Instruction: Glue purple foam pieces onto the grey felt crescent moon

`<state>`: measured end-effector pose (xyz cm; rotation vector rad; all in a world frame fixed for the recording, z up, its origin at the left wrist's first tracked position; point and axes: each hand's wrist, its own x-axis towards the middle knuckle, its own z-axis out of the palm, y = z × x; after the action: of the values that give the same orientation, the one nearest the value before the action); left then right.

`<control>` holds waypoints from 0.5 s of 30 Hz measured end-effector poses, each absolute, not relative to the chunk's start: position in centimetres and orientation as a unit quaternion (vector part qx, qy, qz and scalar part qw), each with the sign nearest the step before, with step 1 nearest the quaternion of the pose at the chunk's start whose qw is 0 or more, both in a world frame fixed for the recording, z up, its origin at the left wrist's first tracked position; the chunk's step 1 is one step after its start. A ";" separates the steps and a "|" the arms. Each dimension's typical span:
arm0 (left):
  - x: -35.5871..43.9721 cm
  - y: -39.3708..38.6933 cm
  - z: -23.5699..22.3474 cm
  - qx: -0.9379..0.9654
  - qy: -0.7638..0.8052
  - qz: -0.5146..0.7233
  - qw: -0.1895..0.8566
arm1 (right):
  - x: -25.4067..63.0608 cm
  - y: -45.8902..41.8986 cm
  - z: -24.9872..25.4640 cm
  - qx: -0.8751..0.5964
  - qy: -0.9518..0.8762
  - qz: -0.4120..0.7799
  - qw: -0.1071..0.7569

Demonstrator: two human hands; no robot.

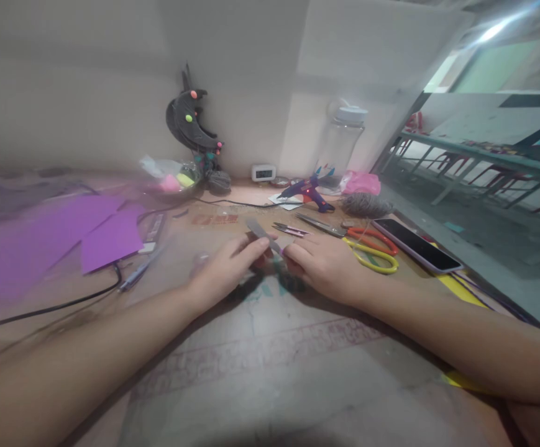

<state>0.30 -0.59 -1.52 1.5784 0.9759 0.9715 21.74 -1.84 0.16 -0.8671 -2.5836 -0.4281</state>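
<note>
Between my two hands is a thin flat strip (256,229), greyish with a hint of purple at its right end. My left hand (232,257) is closed, its thumb lying along the strip and pressing on it. My right hand (323,264) has curled fingers pinching the strip's right end. Its exact material is too blurred to tell. Just beyond the right hand lie small thread snips (291,230) and scissors (372,245) with orange and yellow handles. Purple sheets (111,239) lie to the left of my left hand.
A glue gun (309,191) rests at the back near a clear bottle (342,139). Grey yarn (367,203) and a phone (416,245) are on the right. A black cord (64,305), a pen (134,276) and a small clock (263,172) also lie about; a dark crescent ornament (188,121) stands behind.
</note>
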 end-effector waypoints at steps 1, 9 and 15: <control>0.3 -0.4 -1.6 0.633 0.405 0.411 0.516 | 21.7 -1.8 0.0 -0.308 -0.921 -0.153 0.182; 0.6 0.7 -2.2 0.550 0.384 0.480 0.566 | 21.3 -2.7 0.9 -0.291 -0.918 -0.075 0.260; 0.5 1.1 -2.1 0.560 0.387 0.490 0.545 | 22.4 -0.9 1.9 -0.430 -0.830 0.047 0.352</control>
<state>0.55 1.06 -2.15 1.3274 0.9176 1.1632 22.37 -0.93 1.91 -1.1136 -2.1474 0.1212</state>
